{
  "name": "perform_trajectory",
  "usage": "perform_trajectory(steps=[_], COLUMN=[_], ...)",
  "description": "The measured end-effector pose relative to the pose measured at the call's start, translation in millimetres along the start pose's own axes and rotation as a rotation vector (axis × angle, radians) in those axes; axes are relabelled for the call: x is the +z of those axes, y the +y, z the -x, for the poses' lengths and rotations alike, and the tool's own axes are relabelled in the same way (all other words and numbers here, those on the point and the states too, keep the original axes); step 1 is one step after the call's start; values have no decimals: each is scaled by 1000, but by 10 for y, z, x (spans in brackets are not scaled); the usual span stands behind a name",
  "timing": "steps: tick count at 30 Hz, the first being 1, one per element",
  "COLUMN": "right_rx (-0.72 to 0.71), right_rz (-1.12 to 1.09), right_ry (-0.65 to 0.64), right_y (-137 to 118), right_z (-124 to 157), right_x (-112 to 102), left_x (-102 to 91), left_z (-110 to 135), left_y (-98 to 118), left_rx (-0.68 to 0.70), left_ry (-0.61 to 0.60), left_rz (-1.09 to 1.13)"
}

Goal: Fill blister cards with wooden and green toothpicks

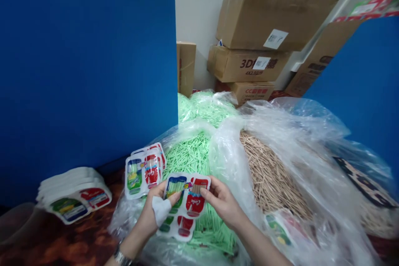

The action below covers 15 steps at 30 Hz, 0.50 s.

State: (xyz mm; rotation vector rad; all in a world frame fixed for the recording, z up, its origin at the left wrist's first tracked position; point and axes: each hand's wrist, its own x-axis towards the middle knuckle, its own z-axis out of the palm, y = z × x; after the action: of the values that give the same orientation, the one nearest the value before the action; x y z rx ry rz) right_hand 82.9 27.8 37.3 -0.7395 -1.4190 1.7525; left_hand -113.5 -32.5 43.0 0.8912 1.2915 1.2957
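Both hands hold one printed packet (187, 208), with a blue-green can picture on its left half and a red "Cola" can on its right. Green and brown sticks show through its windows. My left hand (152, 210), with something white over the thumb base, grips the left edge. My right hand (222, 203) pinches the right edge between thumb and fingers. Just below is a second packet (183, 232), partly covered; whether it is also held I cannot tell. Beneath the hands lies a heap of thin green sticks (187, 153) in a clear plastic bag (230, 149).
Brown sticks (271, 170) fill another clear bag on the right, with a packet (286, 228) by it. Similar packets (143, 172) lie left of the green sticks; a stack of packets (75, 195) is farther left. Blue panels (93, 70) flank the space. Cardboard boxes (264, 20) stand behind.
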Motion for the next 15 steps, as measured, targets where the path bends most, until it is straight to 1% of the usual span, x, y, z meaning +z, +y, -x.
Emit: perform_trajectory(steps=[1, 2, 5, 8, 10, 12, 13, 15], right_rx=[-1, -3, 0, -11, -47, -87, -100, -127], right_rz=[-12, -27, -39, 20, 110, 239, 292, 356], right_ry=[7, 16, -13, -80, -67, 9, 62, 207], right_y=[8, 7, -26, -53, -62, -87, -114, -201], right_z=[-20, -42, -101, -101, -55, 16, 57, 152], right_x=[35, 67, 144, 179, 163, 74, -13, -288], left_x=[-37, -61, -50, 9, 21, -3, -23, -61], left_z=[19, 35, 64, 60, 50, 32, 16, -32], left_y=[12, 26, 68, 70, 37, -9, -29, -50], left_rx=[-13, -27, -67, -97, -101, -86, -83, -112], left_ry=[-20, -14, 34, 74, 91, 148, 192, 234], left_rz=[19, 43, 122, 148, 107, 22, -24, -63])
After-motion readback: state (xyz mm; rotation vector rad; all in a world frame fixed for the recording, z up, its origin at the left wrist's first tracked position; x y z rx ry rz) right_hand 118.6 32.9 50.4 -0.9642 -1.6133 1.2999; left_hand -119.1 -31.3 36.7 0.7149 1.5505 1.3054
